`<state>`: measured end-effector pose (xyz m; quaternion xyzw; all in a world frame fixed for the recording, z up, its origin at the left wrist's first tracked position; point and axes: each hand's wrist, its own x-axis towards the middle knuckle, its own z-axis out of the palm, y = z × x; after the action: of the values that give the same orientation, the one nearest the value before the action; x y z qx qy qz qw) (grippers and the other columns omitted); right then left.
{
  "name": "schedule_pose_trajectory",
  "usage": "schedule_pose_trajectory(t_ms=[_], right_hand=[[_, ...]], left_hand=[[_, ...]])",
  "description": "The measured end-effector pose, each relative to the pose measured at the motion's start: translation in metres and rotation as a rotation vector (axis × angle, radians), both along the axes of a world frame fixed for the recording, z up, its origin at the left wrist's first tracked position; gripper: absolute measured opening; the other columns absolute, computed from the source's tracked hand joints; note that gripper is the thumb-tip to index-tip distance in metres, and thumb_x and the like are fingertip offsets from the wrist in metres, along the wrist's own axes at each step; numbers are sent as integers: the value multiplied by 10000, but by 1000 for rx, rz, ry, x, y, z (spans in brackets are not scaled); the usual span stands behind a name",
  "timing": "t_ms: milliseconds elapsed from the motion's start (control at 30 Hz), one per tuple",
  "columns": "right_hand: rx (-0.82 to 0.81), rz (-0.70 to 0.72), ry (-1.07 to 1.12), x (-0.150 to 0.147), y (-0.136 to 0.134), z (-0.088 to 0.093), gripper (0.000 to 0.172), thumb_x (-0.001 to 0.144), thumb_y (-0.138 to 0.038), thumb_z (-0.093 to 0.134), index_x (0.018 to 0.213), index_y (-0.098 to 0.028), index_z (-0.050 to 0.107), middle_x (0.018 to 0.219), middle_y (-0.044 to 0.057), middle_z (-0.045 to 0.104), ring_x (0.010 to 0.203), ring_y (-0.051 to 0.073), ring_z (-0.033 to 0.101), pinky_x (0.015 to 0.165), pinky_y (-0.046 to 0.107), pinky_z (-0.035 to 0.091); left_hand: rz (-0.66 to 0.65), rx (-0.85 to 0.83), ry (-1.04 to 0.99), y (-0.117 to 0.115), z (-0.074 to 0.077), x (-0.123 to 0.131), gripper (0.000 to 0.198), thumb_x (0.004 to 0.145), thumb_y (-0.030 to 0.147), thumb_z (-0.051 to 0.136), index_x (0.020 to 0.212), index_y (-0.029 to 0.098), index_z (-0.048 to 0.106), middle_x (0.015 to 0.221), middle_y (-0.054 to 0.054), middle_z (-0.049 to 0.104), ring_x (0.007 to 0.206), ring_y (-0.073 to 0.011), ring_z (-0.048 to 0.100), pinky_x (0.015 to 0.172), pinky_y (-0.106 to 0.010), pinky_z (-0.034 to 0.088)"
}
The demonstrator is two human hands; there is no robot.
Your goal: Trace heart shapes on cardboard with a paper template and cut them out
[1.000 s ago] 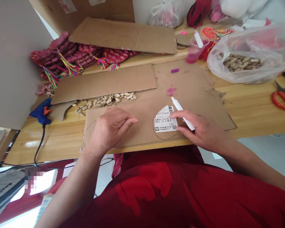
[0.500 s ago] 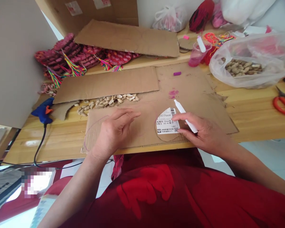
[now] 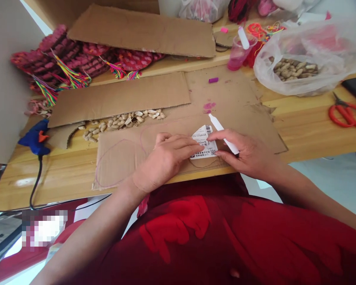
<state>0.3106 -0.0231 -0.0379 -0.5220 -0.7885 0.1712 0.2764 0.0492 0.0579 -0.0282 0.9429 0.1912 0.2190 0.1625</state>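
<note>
My left hand (image 3: 170, 158) lies with its fingers stretched flat over a small rounded cardboard piece (image 3: 204, 162) that carries a white printed label (image 3: 199, 134). In my right hand (image 3: 246, 152) is a white marker (image 3: 221, 132), its narrow end pointing away from me. The thumb and forefinger of that hand also reach the label's right side. Beneath the piece lies a large cardboard sheet (image 3: 234, 95) with purple rounded outlines drawn at its left and a few pink-purple stains. A purple marker cap (image 3: 213, 80) rests on the sheet farther back.
Peanuts (image 3: 121, 120) lie along a cardboard strip (image 3: 121, 95). A blue glue gun (image 3: 35, 136) with a cable is at the left. On the right are red-handled scissors (image 3: 348, 114), a plastic bag (image 3: 264, 75) of peanuts and a pink-stained cup (image 3: 235, 63). Tasselled red pieces (image 3: 74, 59) stand behind.
My left hand has moved right and come down flat onto the labelled cardboard piece. My right hand keeps the marker beside the label. The whole view has shifted slightly.
</note>
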Motion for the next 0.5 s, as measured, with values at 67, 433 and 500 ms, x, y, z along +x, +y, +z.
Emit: schedule_pose_trajectory(t_ms=[67,433,500], right_hand=[[-2,2,19,-1,0,-1,346,990,-244,604,1335,-255,592,1280,74,723,1155,271,700,972,426,575],[26,-206,271,14,-2,13,228,970,-184,598,1156,-280,688,1174,30,761,1084,225,718,1004,421,571],[98,-338,362,24,-4,17,170,976,-199,617,1104,-278,697,1108,29,773,1009,212,726,952,414,587]], left_hand=[[-88,-27,24,2,0,11,313,1067,133,495,1285,230,698,1330,-61,745,1226,-183,687,1056,-380,447],[-199,-118,242,5,18,28,324,1050,140,446,1232,174,711,1281,-114,725,1228,-272,664,1051,-436,571],[-192,-130,216,6,16,28,344,1044,148,441,1231,215,722,1275,-89,735,1217,-264,672,1049,-429,575]])
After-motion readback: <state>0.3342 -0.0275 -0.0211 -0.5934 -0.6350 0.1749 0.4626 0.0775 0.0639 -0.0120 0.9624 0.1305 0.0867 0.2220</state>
